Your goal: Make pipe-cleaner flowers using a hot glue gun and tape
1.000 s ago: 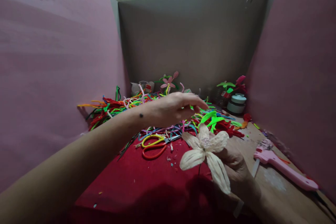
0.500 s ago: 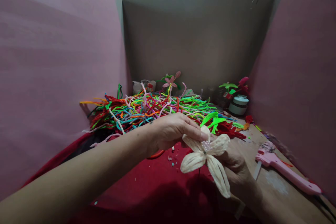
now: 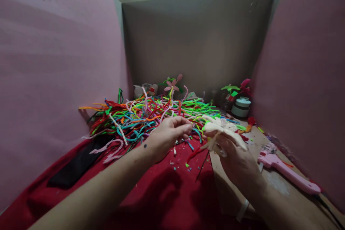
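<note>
Fingers of the right hand (image 3: 237, 161) are clamping the cream fabric flower (image 3: 222, 129) from below, holding it up just in front of the pipe cleaner pile (image 3: 151, 115), its dark wire stem (image 3: 202, 167) hanging down over the red cloth (image 3: 161, 194). The left hand (image 3: 169, 133) is hovering just beside it, clear of the petals, fingertips drawn together against the thumb; whether anything small is pinched between them cannot be told.

Half a second ago those left fingertips were touching the upper petal, and the flower was facing the camera with its petals spread. Now it is tipping away toward the pile, higher up, so the right hand alone is carrying it. A second ago the left hand was reaching out over the pile, and orange-and-yellow scissors were lying on the cloth; they are no longer showing. The pink glue gun (image 3: 288, 174) is lying on the bench (image 3: 272, 196) as before.
</note>
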`<action>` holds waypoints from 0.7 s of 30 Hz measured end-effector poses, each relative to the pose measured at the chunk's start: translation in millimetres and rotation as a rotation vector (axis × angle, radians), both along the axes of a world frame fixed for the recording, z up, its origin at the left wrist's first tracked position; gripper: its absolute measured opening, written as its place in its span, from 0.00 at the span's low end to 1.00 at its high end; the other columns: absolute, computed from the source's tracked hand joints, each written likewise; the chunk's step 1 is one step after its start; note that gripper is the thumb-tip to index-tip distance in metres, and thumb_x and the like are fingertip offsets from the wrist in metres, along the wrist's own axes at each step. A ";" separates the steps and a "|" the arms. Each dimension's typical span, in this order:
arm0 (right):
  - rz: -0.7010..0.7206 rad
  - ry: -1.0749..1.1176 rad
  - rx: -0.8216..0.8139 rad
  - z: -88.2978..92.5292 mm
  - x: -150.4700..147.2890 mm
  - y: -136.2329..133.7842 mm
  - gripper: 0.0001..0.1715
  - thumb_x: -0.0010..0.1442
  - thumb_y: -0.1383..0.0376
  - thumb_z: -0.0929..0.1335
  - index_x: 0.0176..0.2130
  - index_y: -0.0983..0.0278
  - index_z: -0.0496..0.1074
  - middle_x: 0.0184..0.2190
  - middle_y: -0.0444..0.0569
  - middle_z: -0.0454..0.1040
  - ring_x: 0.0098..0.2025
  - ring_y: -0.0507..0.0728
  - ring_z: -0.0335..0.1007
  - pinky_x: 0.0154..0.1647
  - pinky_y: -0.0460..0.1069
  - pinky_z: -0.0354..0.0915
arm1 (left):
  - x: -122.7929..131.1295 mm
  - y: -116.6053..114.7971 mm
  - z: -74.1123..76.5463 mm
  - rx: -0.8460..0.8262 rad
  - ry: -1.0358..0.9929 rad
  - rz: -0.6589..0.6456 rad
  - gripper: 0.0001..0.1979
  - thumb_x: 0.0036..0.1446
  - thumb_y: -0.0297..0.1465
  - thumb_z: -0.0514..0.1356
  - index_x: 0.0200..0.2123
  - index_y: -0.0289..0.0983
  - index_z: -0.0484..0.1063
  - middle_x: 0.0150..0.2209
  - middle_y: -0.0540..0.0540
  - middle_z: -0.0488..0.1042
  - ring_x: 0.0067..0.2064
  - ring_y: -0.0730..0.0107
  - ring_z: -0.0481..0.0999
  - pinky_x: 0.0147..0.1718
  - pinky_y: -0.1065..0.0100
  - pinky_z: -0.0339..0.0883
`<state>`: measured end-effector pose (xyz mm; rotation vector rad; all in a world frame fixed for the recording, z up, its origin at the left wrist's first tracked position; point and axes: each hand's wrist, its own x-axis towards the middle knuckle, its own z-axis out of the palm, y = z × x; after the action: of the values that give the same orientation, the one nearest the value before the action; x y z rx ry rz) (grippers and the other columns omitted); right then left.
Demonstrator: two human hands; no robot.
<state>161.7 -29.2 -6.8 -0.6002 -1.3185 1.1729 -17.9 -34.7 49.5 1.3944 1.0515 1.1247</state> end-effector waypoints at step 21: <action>-0.182 -0.032 -0.047 5.4 -1.7 8.2 0.15 0.49 0.57 0.71 0.18 0.63 0.72 0.21 0.44 0.69 0.26 0.51 0.60 0.31 0.48 0.61 | 53.3 1.5 -44.3 0.723 1.048 0.251 0.12 0.61 0.29 0.44 0.34 0.36 0.66 0.27 0.45 0.72 0.25 0.69 0.69 0.25 0.69 0.56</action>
<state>160.0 -21.1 -1.5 -0.7599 -1.2380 1.0507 35.3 -33.2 5.2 2.6370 1.6505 0.9649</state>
